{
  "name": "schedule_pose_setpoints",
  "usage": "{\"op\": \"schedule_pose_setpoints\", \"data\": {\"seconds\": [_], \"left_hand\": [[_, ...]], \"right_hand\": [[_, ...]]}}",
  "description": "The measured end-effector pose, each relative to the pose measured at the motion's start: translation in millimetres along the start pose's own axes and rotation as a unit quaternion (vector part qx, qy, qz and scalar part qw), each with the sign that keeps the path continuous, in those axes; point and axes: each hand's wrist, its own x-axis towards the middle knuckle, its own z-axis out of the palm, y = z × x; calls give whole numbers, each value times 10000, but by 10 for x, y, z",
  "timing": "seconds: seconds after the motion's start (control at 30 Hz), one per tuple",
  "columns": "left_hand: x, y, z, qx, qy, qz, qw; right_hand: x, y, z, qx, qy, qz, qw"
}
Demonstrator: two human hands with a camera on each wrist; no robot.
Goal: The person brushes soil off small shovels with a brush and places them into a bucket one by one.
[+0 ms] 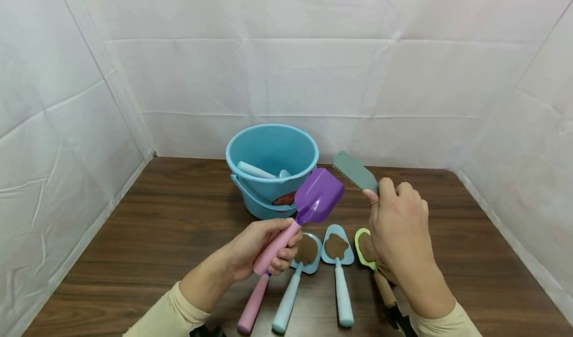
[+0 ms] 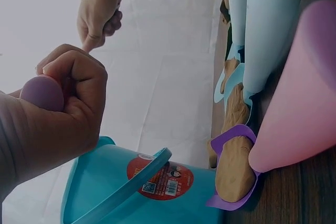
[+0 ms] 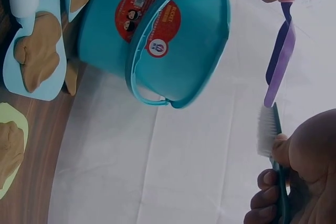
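My left hand (image 1: 250,245) grips the pink handle of a toy shovel with a purple blade (image 1: 319,195), raised in front of the bucket. Held in my right hand (image 1: 400,232) is a green brush (image 1: 355,170), its head pointing left toward the shovel. White bristles (image 3: 266,132) show in the right wrist view, where the brush's end meets the blade's tip in the picture. The light-blue bucket (image 1: 257,197) stands behind the shovel, its handle hanging down in front. Inside lies a tool with a pale blue handle (image 1: 255,170); its far end is partly hidden.
On the dark wooden table (image 1: 179,217) lie two light-blue shovels, one left (image 1: 287,299), one right (image 1: 343,297), each bearing brown clay-like stuff. A pink-handled shovel (image 1: 253,304) lies left of them; a lime-rimmed one (image 1: 360,235) sits under my right hand. White sheeting (image 1: 313,78) surrounds the table.
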Motion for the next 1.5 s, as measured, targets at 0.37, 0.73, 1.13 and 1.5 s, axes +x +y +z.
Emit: {"op": "schedule_pose_setpoints", "data": {"seconds": [0.37, 0.73, 1.13, 1.5], "left_hand": [[-47, 91, 58, 946, 723, 101, 9928], [-237, 286, 61, 5384, 3430, 1131, 7614], [-92, 628, -292, 7952, 4356, 2198, 3601], [277, 1254, -653, 9001, 2449, 367, 3585]], "right_hand": [[5, 9, -52, 130, -175, 126, 9997], [28, -18, -123, 288, -569, 332, 9974], [50, -20, -145, 359, -594, 418, 9967], [52, -26, -122, 364, -683, 367, 9963]]}}
